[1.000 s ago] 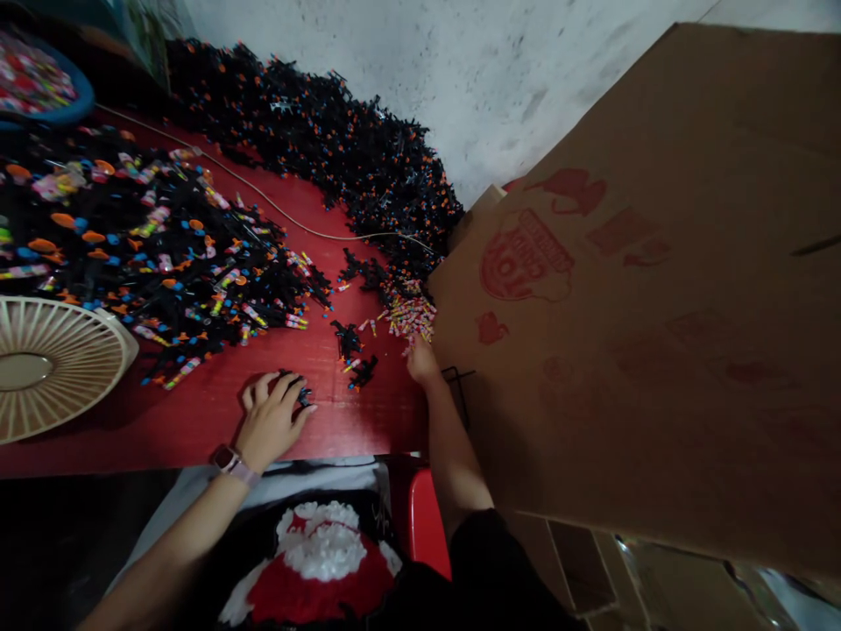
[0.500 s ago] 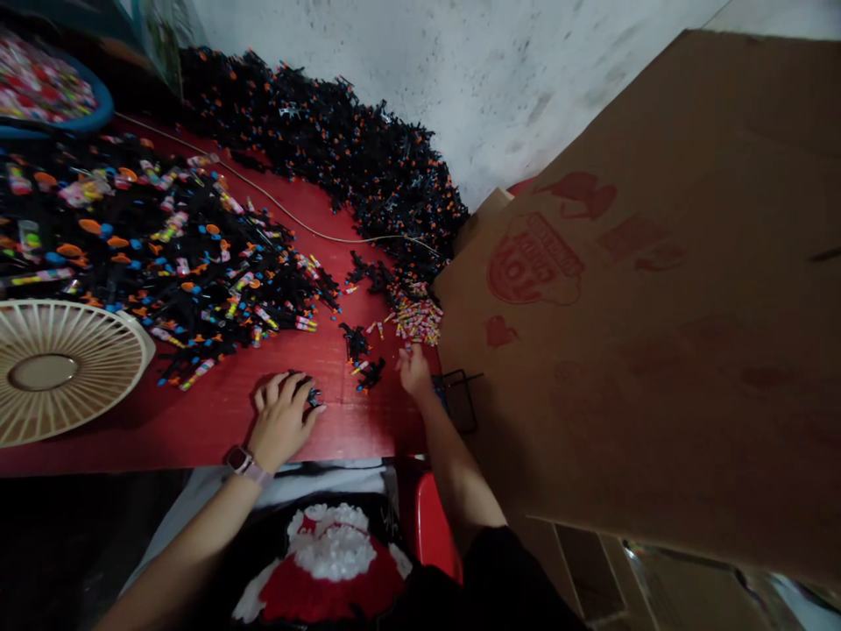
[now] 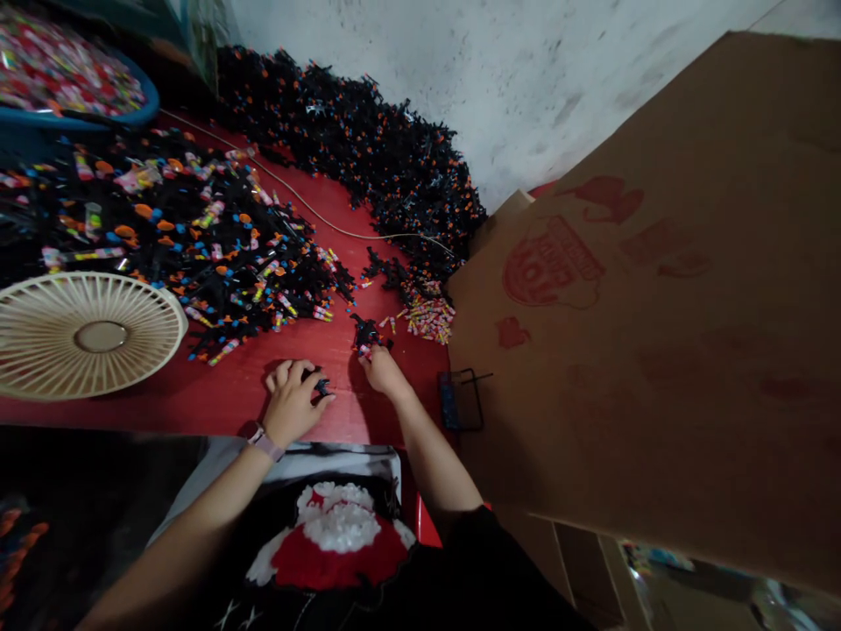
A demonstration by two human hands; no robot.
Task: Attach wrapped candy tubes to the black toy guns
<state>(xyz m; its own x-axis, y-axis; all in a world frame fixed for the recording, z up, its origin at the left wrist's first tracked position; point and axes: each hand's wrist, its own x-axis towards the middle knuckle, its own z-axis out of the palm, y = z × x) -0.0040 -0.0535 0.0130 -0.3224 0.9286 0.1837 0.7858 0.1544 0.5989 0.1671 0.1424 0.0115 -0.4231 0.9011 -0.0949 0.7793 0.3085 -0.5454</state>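
My left hand [image 3: 293,405] rests low over the table, fingers curled round a small black plastic toy [image 3: 321,386]. Part of that toy shows between thumb and fingers. To its right, my right hand [image 3: 385,375] has its fingers closed near a small cluster of black toys [image 3: 365,330] with orange and blue bits. A pink-coloured piece shows at its fingertips; what exactly they hold is partly hidden. Just beyond lies a heap of small pink and yellow candy-like tubes [image 3: 432,321].
A large pile of black toys with colourful tubes [image 3: 223,237] covers the left, beside a cream slatted basket [image 3: 154,337]. Another black pile [image 3: 394,158] lies along the wall. A blue basin [image 3: 150,103] stands far left. A cardboard box [image 3: 631,368] borders the red table [image 3: 342,421] at right.
My right hand has moved left from the tube heap to the black toys. My left hand keeps hold of its toy. The whole view has shifted slightly.
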